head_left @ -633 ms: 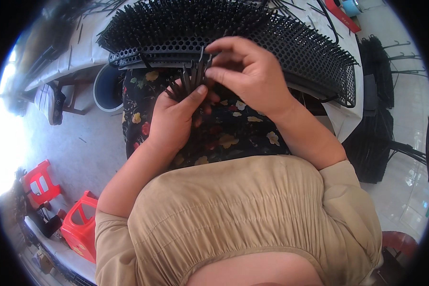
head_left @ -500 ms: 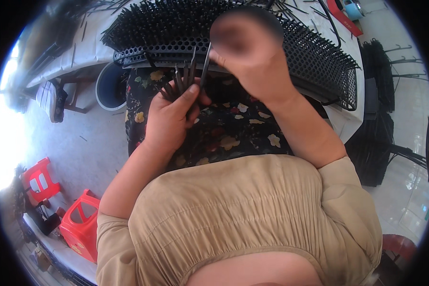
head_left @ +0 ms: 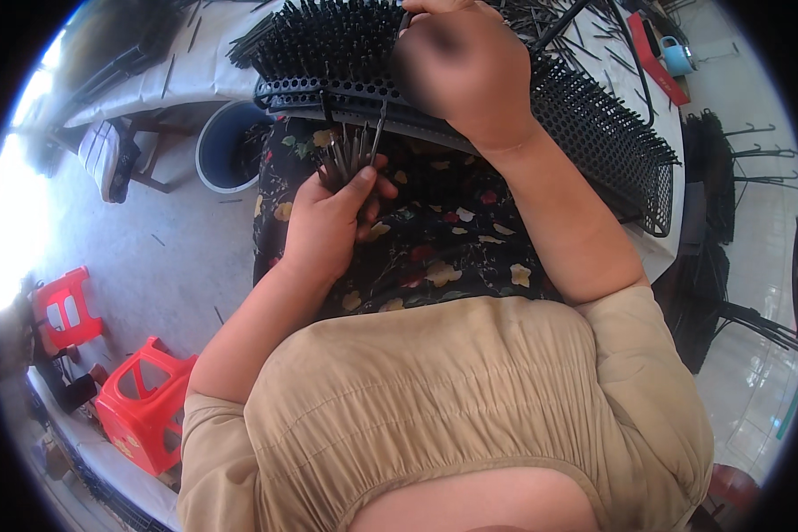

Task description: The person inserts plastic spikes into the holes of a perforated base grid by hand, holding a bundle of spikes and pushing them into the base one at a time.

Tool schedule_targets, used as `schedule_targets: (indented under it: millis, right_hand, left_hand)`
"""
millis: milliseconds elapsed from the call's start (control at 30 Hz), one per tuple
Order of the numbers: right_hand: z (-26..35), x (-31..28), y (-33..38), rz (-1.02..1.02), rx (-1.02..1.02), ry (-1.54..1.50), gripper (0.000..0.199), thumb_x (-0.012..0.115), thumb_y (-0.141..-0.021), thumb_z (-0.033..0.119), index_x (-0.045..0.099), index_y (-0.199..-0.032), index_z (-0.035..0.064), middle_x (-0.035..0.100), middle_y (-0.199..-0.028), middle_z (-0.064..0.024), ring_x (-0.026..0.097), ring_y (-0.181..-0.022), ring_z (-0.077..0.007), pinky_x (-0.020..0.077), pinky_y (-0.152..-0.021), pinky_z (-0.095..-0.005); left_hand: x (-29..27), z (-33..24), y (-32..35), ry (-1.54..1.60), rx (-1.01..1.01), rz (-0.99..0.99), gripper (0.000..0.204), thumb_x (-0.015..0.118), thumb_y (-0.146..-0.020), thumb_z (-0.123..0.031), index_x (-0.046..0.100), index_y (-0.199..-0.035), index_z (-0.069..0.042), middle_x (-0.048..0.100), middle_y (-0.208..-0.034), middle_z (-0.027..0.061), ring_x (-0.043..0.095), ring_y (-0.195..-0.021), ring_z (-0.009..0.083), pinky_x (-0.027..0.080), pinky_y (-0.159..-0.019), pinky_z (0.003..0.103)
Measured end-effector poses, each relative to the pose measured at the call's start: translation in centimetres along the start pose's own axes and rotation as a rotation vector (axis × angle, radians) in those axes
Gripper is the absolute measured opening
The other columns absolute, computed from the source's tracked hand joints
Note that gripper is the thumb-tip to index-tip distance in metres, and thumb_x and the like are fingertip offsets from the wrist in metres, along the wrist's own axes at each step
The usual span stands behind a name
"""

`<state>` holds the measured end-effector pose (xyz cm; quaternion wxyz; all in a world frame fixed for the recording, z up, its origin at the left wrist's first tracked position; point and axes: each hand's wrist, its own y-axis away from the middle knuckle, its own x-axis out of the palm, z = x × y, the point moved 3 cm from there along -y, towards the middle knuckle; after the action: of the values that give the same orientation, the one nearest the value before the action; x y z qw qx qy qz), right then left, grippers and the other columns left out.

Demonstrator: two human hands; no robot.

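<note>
My left hand [head_left: 324, 226] is closed round a bunch of thin black sticks [head_left: 348, 158], held over my lap with their tips fanned upward. In front of me lies a long black perforated rack [head_left: 585, 133]. Many black sticks [head_left: 332, 44] stand upright, close together, in the rack's left part. Over the rack's middle is my right hand [head_left: 488, 84], its fingertips pinched on what looks like one dark stick at the far side. A blurred patch hides part of that hand, so the stick shows only in small part.
A white-covered table [head_left: 208, 75] carries the rack and scattered loose sticks. A blue bucket [head_left: 206, 160] stands on the floor at left, near a red plastic stool [head_left: 142, 408]. At the far right are a red box [head_left: 656, 58], a light blue mug [head_left: 676, 55] and hanging black bundles [head_left: 714, 177].
My right hand has moved up and away from the left hand's bunch, to farther over the rack. The left hand keeps its hold. The whole view has shifted slightly.
</note>
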<state>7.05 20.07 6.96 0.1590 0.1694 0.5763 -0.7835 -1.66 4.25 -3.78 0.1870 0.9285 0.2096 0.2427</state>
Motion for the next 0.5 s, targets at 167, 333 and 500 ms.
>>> schedule_targets:
  millis: [167,333,500]
  right_hand:
    - [-2.6,1.7,0.5,-0.136,-0.410,0.074,0.031,0.069,-0.074,-0.006,0.061,-0.103,0.0037,0.064,-0.081,-0.0104,0.062,-0.074,-0.0288,0.0502,-0.065,-0.0348]
    - [-1.2,1.2,2.1,0.061,-0.278,0.194,0.019,0.072,-0.079,0.004,0.065,-0.096,0.0043,0.070,-0.081,-0.0082,0.067,-0.069,-0.0156,0.0510,-0.064,-0.0249]
    - [0.2,1.2,5.0,0.341,0.721,-0.465,0.020,0.076,-0.078,0.010,0.068,-0.093,0.0002,0.070,-0.082,-0.0086,0.066,-0.071,-0.0143,0.0522,-0.065,-0.0263]
  left_hand:
    - [0.0,0.0,-0.4,-0.017,-0.002,0.004,0.020,0.055,-0.098,-0.017,0.061,-0.112,-0.004,0.064,-0.082,0.0019,0.047,-0.059,0.0053,0.035,-0.047,0.019]
    - [-0.4,0.1,-0.5,0.049,0.026,0.006,0.017,0.055,-0.098,-0.017,0.062,-0.109,-0.005,0.064,-0.081,0.0012,0.047,-0.058,0.0049,0.034,-0.047,0.018]
    - [0.4,-0.6,-0.1,0.087,0.142,0.040,0.015,0.055,-0.098,-0.017,0.062,-0.106,-0.006,0.065,-0.081,0.0014,0.047,-0.057,0.0043,0.034,-0.047,0.018]
